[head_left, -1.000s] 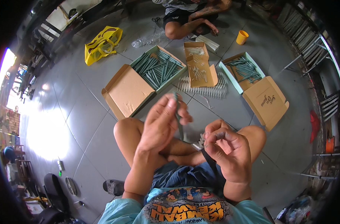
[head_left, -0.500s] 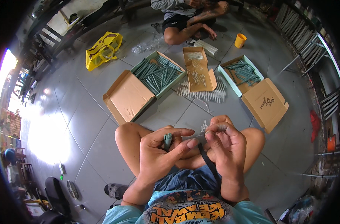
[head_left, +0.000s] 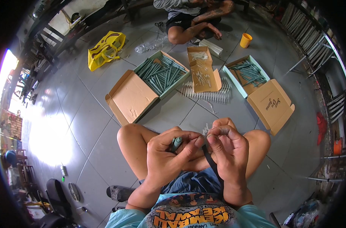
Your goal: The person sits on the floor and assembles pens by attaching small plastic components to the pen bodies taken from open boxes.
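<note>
My left hand [head_left: 167, 154] has its fingers curled round a slim green pen [head_left: 176, 143], whose end sticks out beside the index finger. Its thumb and fingertip reach to my right hand [head_left: 229, 146], which pinches a small clear piece with white print [head_left: 206, 129]. The fingertips of both hands nearly meet at that piece, and they partly hide it. Beyond my crossed legs, an open box [head_left: 132, 100] holds many similar green pens. A narrow brown box [head_left: 205, 88] contains small white and clear pieces.
Under the narrow box spreads a row of clear spiky pieces [head_left: 222, 95]. At the right lies another open box of green pens [head_left: 270, 102]. Farther off are a yellow bag [head_left: 106, 51], crumpled clear plastic [head_left: 150, 45], an orange cup [head_left: 245, 40] and a seated person [head_left: 192, 22].
My left hand has moved right with the pen, bringing its thumb and fingertip close to the printed piece. The right hand keeps its pinch and has barely shifted.
</note>
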{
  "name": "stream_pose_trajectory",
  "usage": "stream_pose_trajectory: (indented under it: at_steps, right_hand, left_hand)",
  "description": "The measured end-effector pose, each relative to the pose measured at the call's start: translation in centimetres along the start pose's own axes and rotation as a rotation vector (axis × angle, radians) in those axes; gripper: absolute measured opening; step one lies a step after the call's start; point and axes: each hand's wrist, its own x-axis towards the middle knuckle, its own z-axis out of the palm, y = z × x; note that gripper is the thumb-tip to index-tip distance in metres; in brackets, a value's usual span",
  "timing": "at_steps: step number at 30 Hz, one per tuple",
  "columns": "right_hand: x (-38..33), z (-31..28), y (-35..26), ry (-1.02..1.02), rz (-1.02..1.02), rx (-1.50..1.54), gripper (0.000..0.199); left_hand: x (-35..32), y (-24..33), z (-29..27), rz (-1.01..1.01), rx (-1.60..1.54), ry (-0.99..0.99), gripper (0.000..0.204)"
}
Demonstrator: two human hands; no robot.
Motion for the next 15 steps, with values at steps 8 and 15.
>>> stream_pose_trajectory:
  at_steps: [8, 15]
  right_hand:
    - [-0.1, 0.1, 0.5, 0.060, -0.253, -0.378, 0.011]
    - [-0.3, 0.8, 1.2, 0.103, -0.225, -0.306, 0.013]
  left_hand:
    - [-0.1, 0.5, 0.4, 0.217, 0.320, 0.078, 0.013]
    - [-0.3, 0.2, 1.1, 0.307, 0.340, 0.144, 0.015]
